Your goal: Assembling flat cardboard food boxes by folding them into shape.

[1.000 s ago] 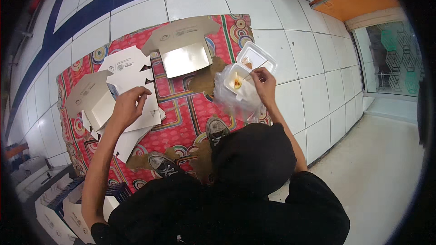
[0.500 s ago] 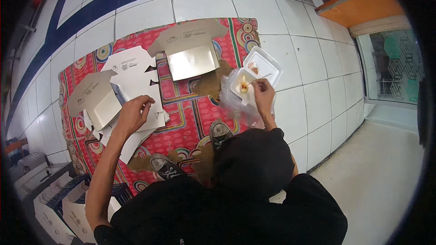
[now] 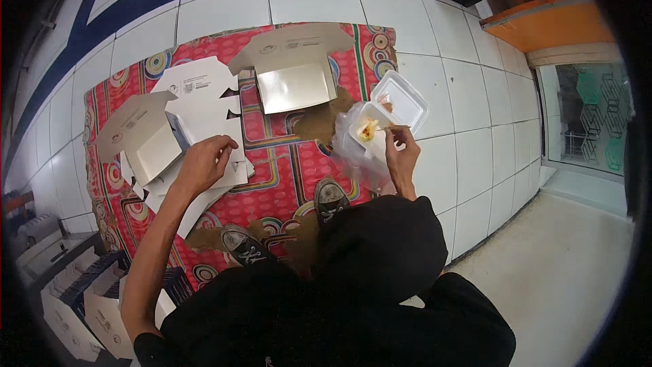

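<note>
My right hand (image 3: 403,155) is over the near side of a white foam takeaway box (image 3: 410,103) with its lid folded back. Its fingers are pinched around a thin stick (image 3: 398,127), which is too small to make out well. Pale food with yellow and reddish-brown spots (image 3: 368,130) sits in the box, beside the fingertips. A crumpled clear plastic bag (image 3: 344,144) lies under and around the box. My left hand (image 3: 209,162) hovers over white flat cardboard sheets (image 3: 210,112), fingers loosely bent and holding nothing. Next to it stands an open folded carton (image 3: 153,153).
Another open carton (image 3: 295,92) stands at the far middle of the worn red patterned mat (image 3: 272,156). My shoes (image 3: 331,198) rest on its near part. Several folded cartons (image 3: 75,312) stand at lower left. White floor tiles (image 3: 468,163) and an orange wooden piece (image 3: 536,24) lie right.
My right hand has drawn back slightly to the right and nearer me, away from the food. The left hand has shifted slightly right. The whole view has moved a little.
</note>
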### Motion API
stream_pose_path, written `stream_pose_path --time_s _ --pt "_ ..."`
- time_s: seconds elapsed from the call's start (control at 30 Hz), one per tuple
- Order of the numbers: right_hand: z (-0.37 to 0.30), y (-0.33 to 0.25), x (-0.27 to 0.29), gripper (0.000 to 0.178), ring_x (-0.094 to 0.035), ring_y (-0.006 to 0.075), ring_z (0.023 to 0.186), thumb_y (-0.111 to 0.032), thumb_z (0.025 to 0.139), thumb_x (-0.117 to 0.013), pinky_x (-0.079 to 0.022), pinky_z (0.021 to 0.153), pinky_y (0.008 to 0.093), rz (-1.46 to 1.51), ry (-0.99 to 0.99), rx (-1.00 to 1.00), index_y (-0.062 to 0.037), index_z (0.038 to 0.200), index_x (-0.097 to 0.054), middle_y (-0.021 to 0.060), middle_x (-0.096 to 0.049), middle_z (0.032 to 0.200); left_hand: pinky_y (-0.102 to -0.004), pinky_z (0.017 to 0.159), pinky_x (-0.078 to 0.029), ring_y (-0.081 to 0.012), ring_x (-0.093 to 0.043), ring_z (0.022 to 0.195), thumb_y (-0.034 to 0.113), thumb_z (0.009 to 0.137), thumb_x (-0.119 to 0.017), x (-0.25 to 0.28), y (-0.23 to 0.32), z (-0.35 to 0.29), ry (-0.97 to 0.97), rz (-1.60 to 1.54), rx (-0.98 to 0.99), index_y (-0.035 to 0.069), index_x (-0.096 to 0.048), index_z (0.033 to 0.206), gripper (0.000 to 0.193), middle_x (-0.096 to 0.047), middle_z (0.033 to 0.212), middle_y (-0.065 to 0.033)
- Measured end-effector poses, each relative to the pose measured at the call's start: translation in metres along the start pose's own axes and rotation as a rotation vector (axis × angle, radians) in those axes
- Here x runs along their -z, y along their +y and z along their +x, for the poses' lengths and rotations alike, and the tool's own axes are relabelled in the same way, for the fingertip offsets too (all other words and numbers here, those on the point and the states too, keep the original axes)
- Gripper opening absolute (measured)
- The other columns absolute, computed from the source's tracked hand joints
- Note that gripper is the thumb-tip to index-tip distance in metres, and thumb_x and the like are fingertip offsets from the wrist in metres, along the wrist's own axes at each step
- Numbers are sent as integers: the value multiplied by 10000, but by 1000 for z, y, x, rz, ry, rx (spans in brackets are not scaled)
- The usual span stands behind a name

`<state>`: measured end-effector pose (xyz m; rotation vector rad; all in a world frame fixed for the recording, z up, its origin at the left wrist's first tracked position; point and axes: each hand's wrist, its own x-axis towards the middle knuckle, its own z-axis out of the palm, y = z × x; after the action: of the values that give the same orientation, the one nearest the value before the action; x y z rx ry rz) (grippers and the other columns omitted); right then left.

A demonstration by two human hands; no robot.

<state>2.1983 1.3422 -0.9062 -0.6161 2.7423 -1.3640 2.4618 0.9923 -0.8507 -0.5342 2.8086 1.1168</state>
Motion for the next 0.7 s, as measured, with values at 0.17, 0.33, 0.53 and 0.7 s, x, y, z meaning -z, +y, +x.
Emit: stream_pose_path --time_s 0.17,0.33,0.53,0.7 --pt "4 19 -6 98 -585 122 682 -99 892 -697 -466 637 283 -9 -12 -45 -19 947 -679 51 -702 808 -419 704 -527 -299 -672 737 65 918 -565 -4 0 1 -26 -3 5 25 -683 994 146 -705 927 -161" --pt "3 31 -11 120 -585 84 697 -113 903 -713 -451 644 258 56 -17 -89 -7 956 -693 32 -700 820 -419 698 -525 -299 -670 732 68 920 -569 -11 -9 1 -14 0 -11 27 -681 995 142 -706 932 -155" --pt "8 20 -14 105 -597 114 686 -97 896 -694 -473 643 272 53 36 -76 -5 944 -675 65 -710 800 -421 702 -522 -306 -669 739 83 921 -574 -10 -9 1 -46 27 11 34 -679 1001 141 -705 925 -149" --pt "9 30 -18 115 -605 127 677 -105 889 -694 -476 637 277 19 -14 -79 -4 940 -671 79 -711 801 -421 710 -525 -308 -670 744 88 920 -575 -13 -9 5 -55 19 -5 36 -680 1003 144 -705 929 -147"
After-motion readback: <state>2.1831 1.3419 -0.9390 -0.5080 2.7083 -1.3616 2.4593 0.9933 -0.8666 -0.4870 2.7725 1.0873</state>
